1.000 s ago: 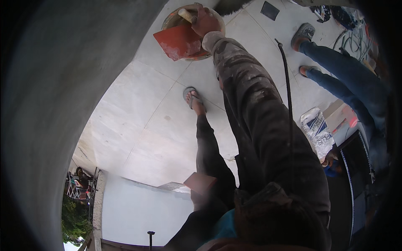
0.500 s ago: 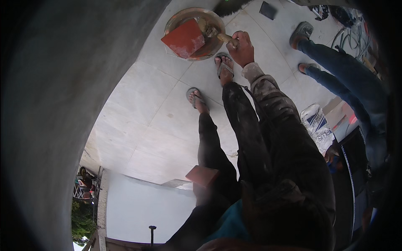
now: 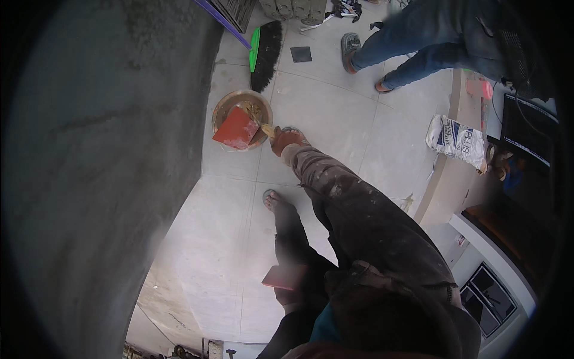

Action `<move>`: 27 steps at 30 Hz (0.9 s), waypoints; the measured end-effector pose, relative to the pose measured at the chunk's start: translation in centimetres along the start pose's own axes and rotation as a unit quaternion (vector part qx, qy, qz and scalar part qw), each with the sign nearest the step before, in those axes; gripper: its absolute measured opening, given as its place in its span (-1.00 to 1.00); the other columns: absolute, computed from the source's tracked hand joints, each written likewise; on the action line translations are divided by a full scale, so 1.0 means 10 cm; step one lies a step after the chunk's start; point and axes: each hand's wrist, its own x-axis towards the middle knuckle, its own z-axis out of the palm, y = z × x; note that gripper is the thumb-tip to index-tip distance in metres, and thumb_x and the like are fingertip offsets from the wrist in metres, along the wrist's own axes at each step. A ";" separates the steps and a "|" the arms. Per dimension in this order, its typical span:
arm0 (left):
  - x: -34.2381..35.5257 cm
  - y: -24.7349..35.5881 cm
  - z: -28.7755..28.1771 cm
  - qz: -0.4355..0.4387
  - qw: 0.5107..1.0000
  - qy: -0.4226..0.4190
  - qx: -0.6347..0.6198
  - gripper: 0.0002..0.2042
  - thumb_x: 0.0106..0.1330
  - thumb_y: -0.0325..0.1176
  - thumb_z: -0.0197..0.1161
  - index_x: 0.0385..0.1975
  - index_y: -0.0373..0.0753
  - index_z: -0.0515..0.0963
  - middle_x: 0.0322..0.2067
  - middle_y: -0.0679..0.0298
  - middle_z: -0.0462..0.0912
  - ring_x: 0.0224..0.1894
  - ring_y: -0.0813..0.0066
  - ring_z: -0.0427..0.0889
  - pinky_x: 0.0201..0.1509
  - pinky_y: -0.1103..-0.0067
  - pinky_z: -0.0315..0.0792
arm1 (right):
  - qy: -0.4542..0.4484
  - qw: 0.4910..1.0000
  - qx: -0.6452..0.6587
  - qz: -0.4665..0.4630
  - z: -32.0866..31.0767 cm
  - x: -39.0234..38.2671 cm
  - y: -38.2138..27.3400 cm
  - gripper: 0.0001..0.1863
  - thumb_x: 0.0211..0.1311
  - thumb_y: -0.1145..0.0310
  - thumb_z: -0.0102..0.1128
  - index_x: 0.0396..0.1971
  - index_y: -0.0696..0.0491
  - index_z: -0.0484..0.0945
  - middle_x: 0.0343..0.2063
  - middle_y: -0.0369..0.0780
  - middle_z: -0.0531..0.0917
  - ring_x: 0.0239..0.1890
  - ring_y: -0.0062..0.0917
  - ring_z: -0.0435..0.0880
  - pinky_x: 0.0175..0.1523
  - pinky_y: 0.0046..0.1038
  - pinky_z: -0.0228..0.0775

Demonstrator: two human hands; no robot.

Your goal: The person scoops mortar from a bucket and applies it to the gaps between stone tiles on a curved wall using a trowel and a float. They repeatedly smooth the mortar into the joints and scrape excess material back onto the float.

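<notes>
My right hand [image 3: 287, 141] grips the pale handle [image 3: 267, 130] of a tool reaching into a round metal basin [image 3: 265, 102] on the tiled floor. Its working end is in a pale, lumpy material. A larger red square board [image 3: 235, 128] with whitish smears lies across the basin. Low in the view, my left hand [image 3: 289, 299], mostly hidden, holds a smaller red square plate [image 3: 286, 277] beside my dark-trousered leg.
A dark grey wall [image 3: 113, 167] curves along the left. A broom [image 3: 263, 57] lies beyond the basin. Another person's jeans-clad legs [image 3: 406, 36] are at upper right. A printed bag [image 3: 454, 140] rests on a right-hand ledge [image 3: 433, 197], near a black screen [image 3: 523, 128].
The view has shifted, bringing the broom and right-hand ledge further into sight. My right hand drew back from over the basin to its right edge, still gripping the handle.
</notes>
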 end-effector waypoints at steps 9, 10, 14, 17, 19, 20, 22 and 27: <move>0.29 1.11 -0.65 0.082 0.985 -0.151 0.035 -0.66 0.43 -0.22 0.14 0.11 -0.22 0.52 0.03 0.06 0.67 0.02 0.25 0.71 0.09 0.26 0.64 | 0.144 0.954 0.251 -0.072 -0.84 -2.77 0.47 -0.71 0.21 0.18 0.32 -0.12 -0.09 0.52 -0.41 -0.12 0.69 -0.22 -0.08 0.72 -0.07 -0.03 0.50; 0.30 1.18 -0.62 0.081 0.981 -0.171 0.045 -0.66 0.44 -0.22 0.14 0.11 -0.22 0.52 0.03 0.06 0.67 0.02 0.25 0.71 0.09 0.26 0.64 | 0.138 0.952 0.260 -0.083 -1.07 -3.16 0.50 -0.71 0.25 0.20 0.30 -0.07 -0.12 0.52 -0.31 -0.07 0.74 -0.17 -0.05 0.74 -0.07 0.02 0.51; 0.39 1.21 -0.39 0.059 0.956 -0.264 0.117 -0.66 0.44 -0.20 0.12 0.11 -0.23 0.53 0.02 0.06 0.68 0.01 0.24 0.71 0.08 0.26 0.64 | 0.322 0.887 0.283 -0.171 -1.22 -4.29 0.71 -0.77 0.27 0.16 0.34 -0.15 -0.12 0.57 -0.34 -0.18 0.75 -0.23 -0.17 0.75 -0.13 -0.13 0.53; 0.32 1.31 -0.11 0.063 0.929 -0.318 0.181 -0.66 0.45 -0.19 0.11 0.10 -0.24 0.53 0.01 0.06 0.68 0.01 0.24 0.71 0.08 0.26 0.64 | 0.292 0.873 0.362 -0.145 -1.09 -4.78 0.96 -0.70 0.24 0.13 0.34 -0.11 -0.09 0.58 -0.23 -0.19 0.76 -0.12 -0.18 0.74 -0.07 -0.09 0.53; 0.19 1.40 0.18 0.076 0.907 -0.355 0.211 -0.65 0.45 -0.19 0.10 0.10 -0.24 0.53 0.01 0.06 0.68 0.00 0.23 0.71 0.08 0.26 0.64 | 0.228 0.906 0.351 -0.063 -1.05 -4.96 1.13 -0.68 0.27 0.11 0.28 -0.03 -0.13 0.57 -0.19 -0.19 0.75 -0.07 -0.19 0.73 -0.02 -0.10 0.53; 0.14 1.39 0.22 0.082 0.899 -0.367 0.222 -0.65 0.46 -0.18 0.09 0.10 -0.24 0.53 0.01 0.06 0.68 0.00 0.23 0.71 0.08 0.26 0.64 | 0.200 0.923 0.327 -0.030 -0.92 -4.99 1.32 -0.67 0.31 0.10 0.21 0.02 -0.17 0.56 -0.16 -0.19 0.74 -0.03 -0.21 0.71 -0.01 -0.12 0.52; 0.01 1.29 0.25 0.094 0.886 -0.388 0.235 -0.65 0.46 -0.18 0.08 0.09 -0.24 0.53 0.00 0.06 0.68 0.00 0.22 0.71 0.08 0.26 0.64 | 0.227 0.916 0.329 -0.036 -0.39 -4.94 1.68 -0.66 0.34 0.11 0.19 0.08 -0.25 0.56 -0.12 -0.20 0.73 0.03 -0.19 0.69 0.08 -0.11 0.50; 0.00 0.85 -0.46 0.091 0.886 -0.389 0.235 -0.64 0.47 -0.16 0.06 0.09 -0.25 0.53 -0.01 0.06 0.69 -0.01 0.21 0.72 0.07 0.26 0.64 | 0.204 0.898 0.387 0.051 -0.01 -6.44 2.27 -0.68 0.27 0.10 0.27 -0.01 -0.18 0.62 -0.08 -0.21 0.74 0.04 -0.19 0.69 0.13 -0.12 0.50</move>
